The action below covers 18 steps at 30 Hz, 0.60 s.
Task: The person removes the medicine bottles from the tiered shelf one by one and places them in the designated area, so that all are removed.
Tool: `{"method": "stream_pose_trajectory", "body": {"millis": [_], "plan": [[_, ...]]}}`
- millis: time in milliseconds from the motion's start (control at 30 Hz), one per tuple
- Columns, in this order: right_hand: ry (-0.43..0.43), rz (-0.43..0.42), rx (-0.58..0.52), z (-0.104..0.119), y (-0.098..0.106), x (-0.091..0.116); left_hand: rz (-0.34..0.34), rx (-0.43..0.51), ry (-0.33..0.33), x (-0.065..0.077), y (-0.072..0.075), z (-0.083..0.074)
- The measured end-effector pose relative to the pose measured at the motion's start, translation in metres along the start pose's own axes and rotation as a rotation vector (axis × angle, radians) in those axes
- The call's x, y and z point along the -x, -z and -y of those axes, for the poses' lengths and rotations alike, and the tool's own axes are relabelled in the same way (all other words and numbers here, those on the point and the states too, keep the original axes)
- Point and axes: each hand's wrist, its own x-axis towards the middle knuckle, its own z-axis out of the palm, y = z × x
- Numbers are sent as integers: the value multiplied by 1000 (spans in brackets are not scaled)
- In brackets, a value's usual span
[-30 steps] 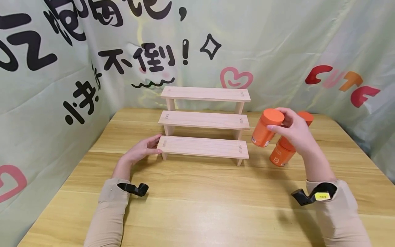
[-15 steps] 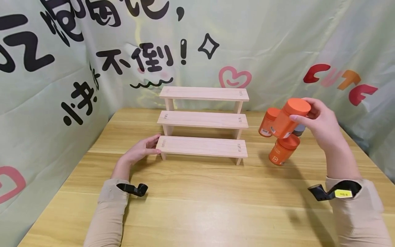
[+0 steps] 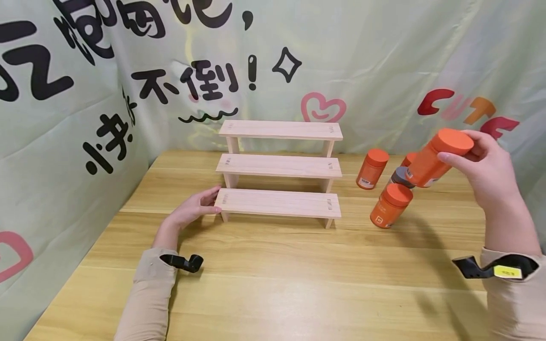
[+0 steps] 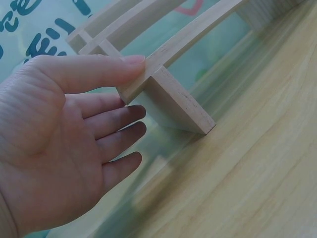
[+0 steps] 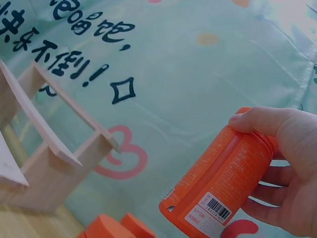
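Off the table at the right, my right hand (image 3: 490, 170) holds an orange screw-top jar (image 3: 439, 157) near its lid, tilted. A barcode label on this jar (image 5: 213, 183) shows in the right wrist view, with the thumb across its upper end. Below and left of it stand two more orange jars, one behind (image 3: 372, 169) and one in front (image 3: 391, 206). Between them are a grey-topped container (image 3: 401, 176) and another orange lid (image 3: 409, 158), both partly hidden. My left hand (image 4: 74, 129) pinches the left end of the three-tier wooden rack's lowest board (image 3: 277, 202) between thumb and index finger; its other fingers stay loose.
The rack's middle board (image 3: 279, 166) and top board (image 3: 280, 129) rise behind the lowest one. Under everything is a wood-grain table (image 3: 273, 279). A printed cloth backdrop (image 3: 362, 57) hangs close behind and along the left side.
My right hand has carried the orange jar rightward and up, tilting it more. The jar behind and the grey-topped container have come into sight. My left hand stays at the rack.
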Motion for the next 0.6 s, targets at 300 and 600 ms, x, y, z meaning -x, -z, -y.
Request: {"method": "stream_pose_trajectory", "body": {"millis": [300, 600], "plan": [[-81, -38, 100, -25, 20, 10, -8, 10, -3, 0, 1, 1], [-158, -43, 169, -58, 34, 27, -4, 15, -12, -1, 1, 2]]}}
